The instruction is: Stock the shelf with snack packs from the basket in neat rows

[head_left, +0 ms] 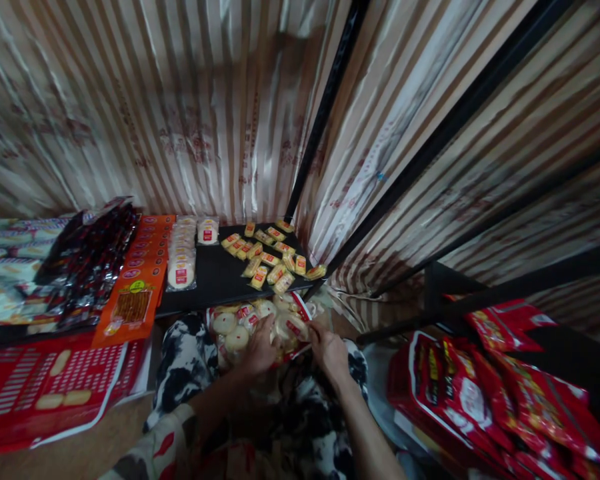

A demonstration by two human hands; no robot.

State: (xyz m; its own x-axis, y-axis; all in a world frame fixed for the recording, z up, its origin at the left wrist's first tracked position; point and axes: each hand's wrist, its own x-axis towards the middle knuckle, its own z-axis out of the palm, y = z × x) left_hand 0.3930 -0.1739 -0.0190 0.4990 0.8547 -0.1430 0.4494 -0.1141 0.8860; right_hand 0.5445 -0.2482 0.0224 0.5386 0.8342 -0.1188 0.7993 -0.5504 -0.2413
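Both hands (261, 347) (330, 350) near each other, forearms (367, 420) bare

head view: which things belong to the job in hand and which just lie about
Job in hand: bag of round packs; left hand; right hand; probably matching row of packs.

Seemingly lying about: small yellow packets; orange packets; dark packets; right-side red bags.

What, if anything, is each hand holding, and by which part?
The right hand grips the bag by its right edge. The left hand is among wrapped crackers; whether it grips one cannot be told.
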